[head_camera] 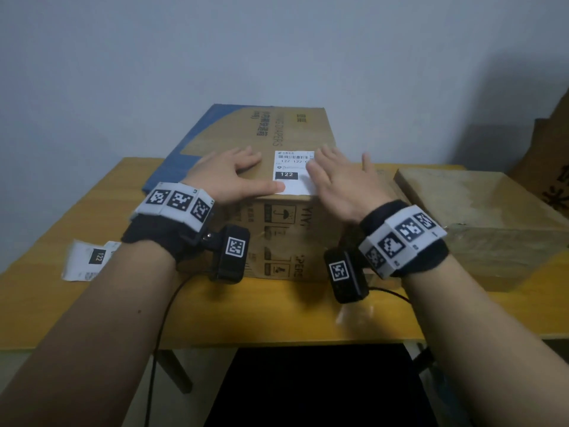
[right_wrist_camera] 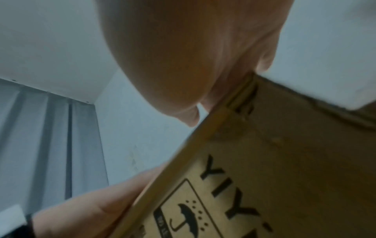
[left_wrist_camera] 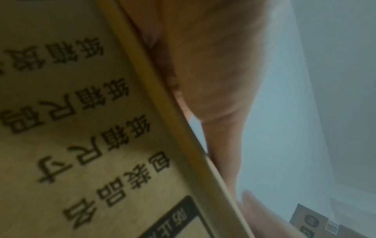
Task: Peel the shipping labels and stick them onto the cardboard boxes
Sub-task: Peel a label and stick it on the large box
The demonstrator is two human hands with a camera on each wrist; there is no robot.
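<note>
A large brown cardboard box [head_camera: 277, 131] with a blue side stands in the middle of the yellow table [head_camera: 277, 315]. A white shipping label [head_camera: 291, 172] marked 122 lies flat on the box top near its front edge. My left hand [head_camera: 234, 177] lies flat on the box top left of the label, its thumb touching the label's near left corner. My right hand [head_camera: 341, 180] lies flat over the label's right part with fingers straight. In the wrist views the left palm [left_wrist_camera: 203, 56] and right palm [right_wrist_camera: 183, 56] rest over the printed box front [left_wrist_camera: 81, 145] [right_wrist_camera: 284, 177].
More label paper [head_camera: 89, 260] marked 122 lies on the table at the left. A second, lower cardboard box [head_camera: 480, 217] sits at the right, and another carton [head_camera: 548, 167] leans at the far right edge. A grey wall stands behind the table.
</note>
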